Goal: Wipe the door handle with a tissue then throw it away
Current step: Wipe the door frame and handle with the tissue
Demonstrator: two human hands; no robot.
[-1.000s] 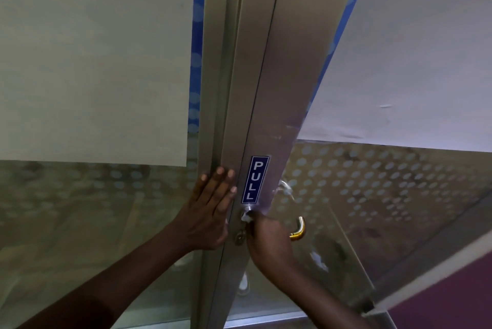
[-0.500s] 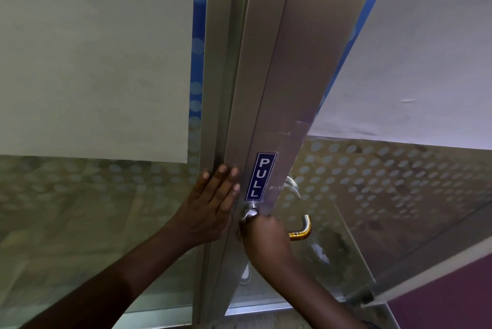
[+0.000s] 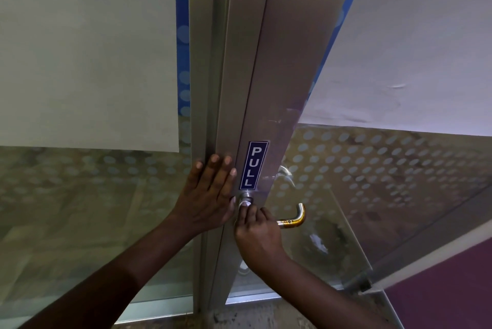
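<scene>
The door handle is being wiped at its base with a tissue pinched in the closed right hand, while the door frame is being steadied by the flat, open left hand; wiping rightward along the lever is probably being called for next.

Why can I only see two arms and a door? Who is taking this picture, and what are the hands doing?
The camera sits on a person's head and looks down, so you see only their own arms. In front is a metal door frame with a blue sign that says PULL. The left hand lies flat against the frame, perhaps to steady the door. The right hand pinches a small white tissue and presses it on the round base of the door handle. The handle's curved end sticks out to the right. The person is wiping it clean.
</scene>
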